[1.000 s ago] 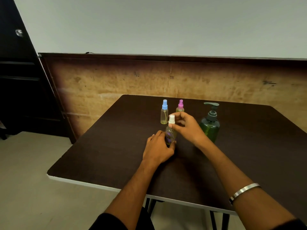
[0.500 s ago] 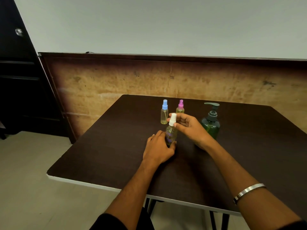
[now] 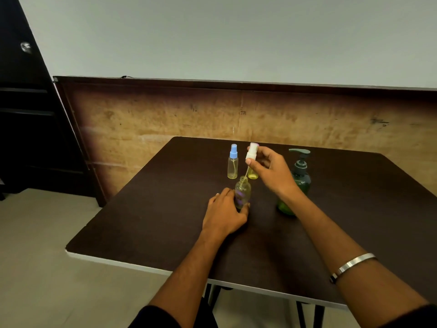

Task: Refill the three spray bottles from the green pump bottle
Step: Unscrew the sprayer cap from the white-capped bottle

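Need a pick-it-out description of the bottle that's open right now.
On the dark table, three small spray bottles stand left of the green pump bottle. The open one is nearest the person, gripped by the left hand. It alone has a bare neck; the right hand holds its white sprayer above it.

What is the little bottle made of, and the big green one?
The little open bottle looks like clear, shiny plastic: yellowish liquid shows through it. The green pump bottle looks like see-through tinted plastic with a duller grey-green pump. Glass can't be ruled out.
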